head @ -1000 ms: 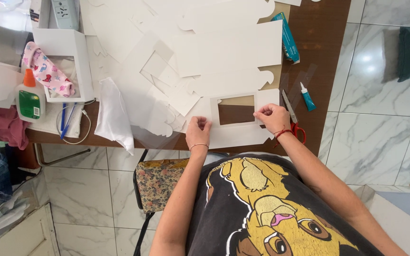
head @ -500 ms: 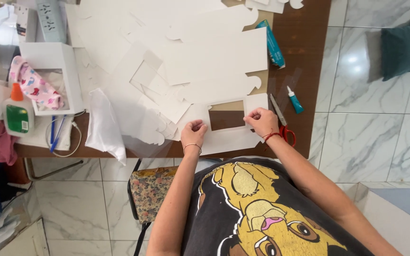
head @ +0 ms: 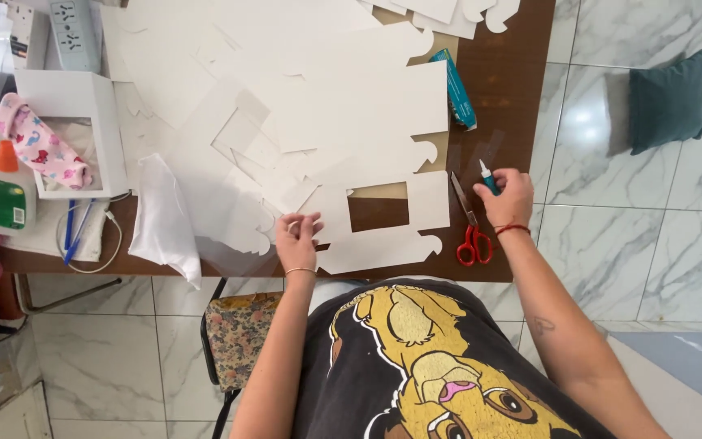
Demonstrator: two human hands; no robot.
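A white card cut-out (head: 428, 203) with a rectangular window lies flat at the near edge of the brown table (head: 513, 97). My left hand (head: 296, 241) rests on its left end, fingers spread and pressing the card. My right hand (head: 507, 198) is to the right of the card and closes around a small teal glue tube (head: 489, 176) with a white tip. Red-handled scissors (head: 470, 232) lie just left of that hand, between it and the card.
More white card sheets (head: 302, 89) cover the table's middle. A teal box (head: 454, 88) lies at the right. At the left stand a white windowed box (head: 75, 130) holding patterned cloth, a glue bottle (head: 7, 199), blue pens (head: 71, 232) and a white cloth (head: 160, 223). A floral chair seat (head: 241, 333) is below.
My right hand left the card's right flap and moved right onto the glue tube. My left hand slid left along the card. The view shifted, so the table sits further left.
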